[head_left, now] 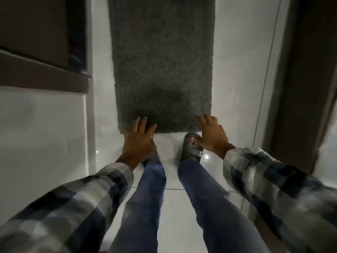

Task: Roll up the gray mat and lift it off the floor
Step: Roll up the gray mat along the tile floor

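Note:
A long gray shaggy mat (162, 61) lies flat on the white tiled floor and runs away from me to the top of the view. My left hand (139, 138) rests at the mat's near left corner, fingers spread over its edge. At the near right corner my right hand (212, 134) is placed the same way, fingers apart on the pile. Neither hand has the mat clasped. The mat's near edge lies unrolled, just in front of my feet.
My two feet in dark slippers (192, 147) stand on the tiles (171, 207) right behind the mat's near edge. A dark cabinet or frame (42, 52) lines the left side. A dark door frame (299, 70) stands on the right.

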